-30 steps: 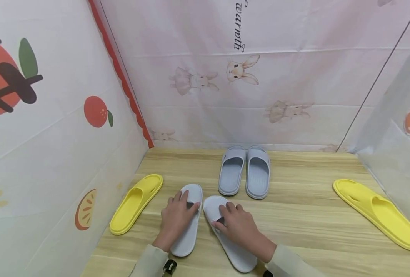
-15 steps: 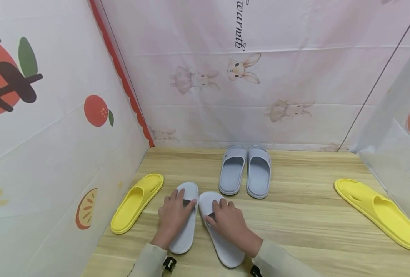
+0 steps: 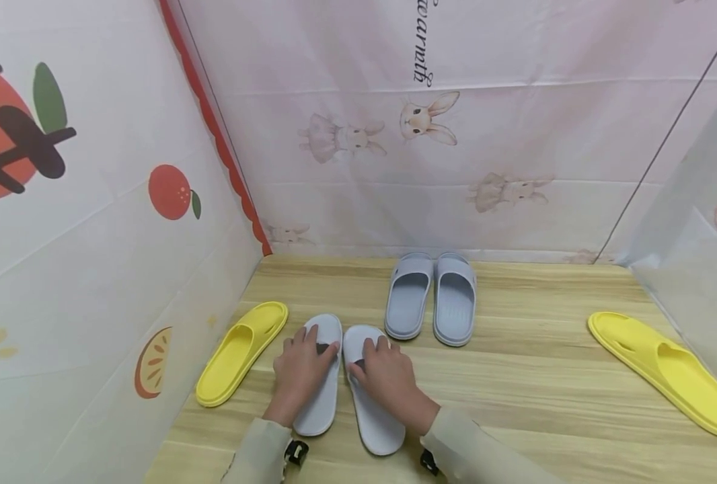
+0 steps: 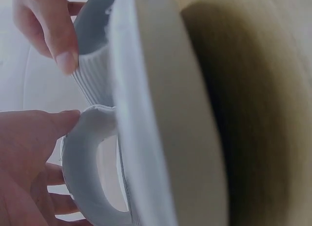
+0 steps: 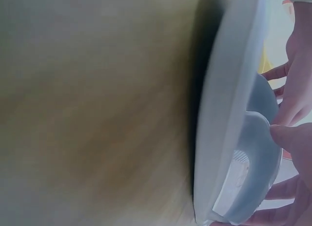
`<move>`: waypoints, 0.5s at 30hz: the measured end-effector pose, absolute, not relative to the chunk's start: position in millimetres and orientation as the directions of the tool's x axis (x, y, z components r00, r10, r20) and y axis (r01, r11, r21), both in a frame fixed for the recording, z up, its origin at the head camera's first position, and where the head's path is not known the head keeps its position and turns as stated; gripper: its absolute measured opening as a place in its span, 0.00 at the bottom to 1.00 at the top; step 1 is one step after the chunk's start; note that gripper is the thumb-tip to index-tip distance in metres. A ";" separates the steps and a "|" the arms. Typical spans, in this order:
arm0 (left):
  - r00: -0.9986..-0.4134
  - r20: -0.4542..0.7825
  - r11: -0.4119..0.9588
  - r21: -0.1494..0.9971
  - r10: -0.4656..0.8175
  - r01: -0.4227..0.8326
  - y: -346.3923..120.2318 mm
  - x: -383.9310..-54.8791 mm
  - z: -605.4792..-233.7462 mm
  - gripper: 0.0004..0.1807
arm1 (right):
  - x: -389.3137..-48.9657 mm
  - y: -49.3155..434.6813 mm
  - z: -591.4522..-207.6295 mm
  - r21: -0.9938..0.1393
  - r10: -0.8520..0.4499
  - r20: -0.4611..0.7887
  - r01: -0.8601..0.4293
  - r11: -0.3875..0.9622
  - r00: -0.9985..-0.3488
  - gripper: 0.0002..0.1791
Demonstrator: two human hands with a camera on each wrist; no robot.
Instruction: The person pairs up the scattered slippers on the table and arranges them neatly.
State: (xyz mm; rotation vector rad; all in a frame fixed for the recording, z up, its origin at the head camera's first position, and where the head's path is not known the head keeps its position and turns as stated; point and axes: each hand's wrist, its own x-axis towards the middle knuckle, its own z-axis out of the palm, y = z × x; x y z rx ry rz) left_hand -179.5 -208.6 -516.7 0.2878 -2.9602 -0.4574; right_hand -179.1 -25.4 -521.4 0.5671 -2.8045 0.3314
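Two pale grey-white slippers lie side by side on the wood-grain floor, toes pointing away and heels a little apart. My left hand (image 3: pixel 302 366) grips the strap of the left slipper (image 3: pixel 322 407), thumb on its inner side. Over the other strap, my right hand (image 3: pixel 387 374) holds the right slipper (image 3: pixel 378 420) the same way. In the left wrist view, the thumb and fingers of the left hand (image 4: pixel 24 153) pinch the strap (image 4: pixel 85 158) from either side. The right wrist view has the right hand (image 5: pixel 297 172) at its strap (image 5: pixel 263 162), thumb on the edge.
A pair of grey-blue slippers (image 3: pixel 408 306) stands against the back wall, just beyond the right hand. One yellow slipper (image 3: pixel 234 359) lies by the left wall, another (image 3: pixel 667 373) by the right. Printed cloth walls (image 3: pixel 358 222) enclose the floor on three sides.
Both hands have slid the pale slippers forward and left. The right slipper has turned straighter, its heel swinging left toward the left one. The view has shifted slightly.
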 end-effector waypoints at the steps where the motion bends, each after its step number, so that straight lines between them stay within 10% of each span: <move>1: -0.972 0.099 0.934 0.312 -0.211 -0.171 -208.7 -179.9 -516.4 0.42 | -180.7 -27.6 -521.6 -0.174 -0.341 0.303 -0.403 0.898 -0.890 0.30; 15: -0.966 0.079 0.919 0.335 -0.245 -0.206 -213.5 -187.4 -515.7 0.42 | -199.7 -49.2 -518.9 -0.174 -0.298 0.270 -0.351 0.920 -0.916 0.30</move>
